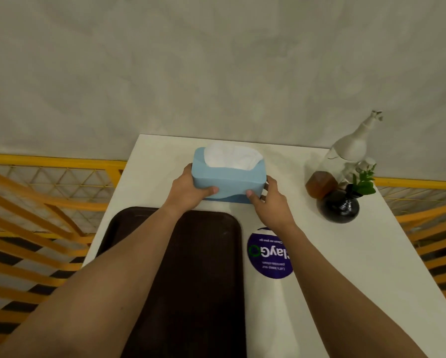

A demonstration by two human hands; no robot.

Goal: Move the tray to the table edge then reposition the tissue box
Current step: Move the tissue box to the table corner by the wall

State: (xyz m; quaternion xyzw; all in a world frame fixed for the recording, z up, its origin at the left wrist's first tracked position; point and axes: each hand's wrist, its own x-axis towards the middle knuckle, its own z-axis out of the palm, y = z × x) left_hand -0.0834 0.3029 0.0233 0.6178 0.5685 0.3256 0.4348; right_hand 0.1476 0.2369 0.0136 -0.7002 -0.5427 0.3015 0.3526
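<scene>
A light blue tissue box [229,178] with white tissue sticking out of its top sits near the far side of the white table [332,254]. My left hand [188,188] grips its left end and my right hand [267,200] grips its right end, thumbs on the near face. A dark brown tray [206,280] lies along the table's left side, close to the left edge, reaching toward me. My left forearm crosses over the tray.
A black round vase with a green sprig [342,206], a brown faceted object [321,186] and a white bottle-shaped vase [349,148] stand at the far right corner. A purple round sticker [269,254] lies right of the tray. Yellow railings [36,202] flank the table; a grey wall is behind.
</scene>
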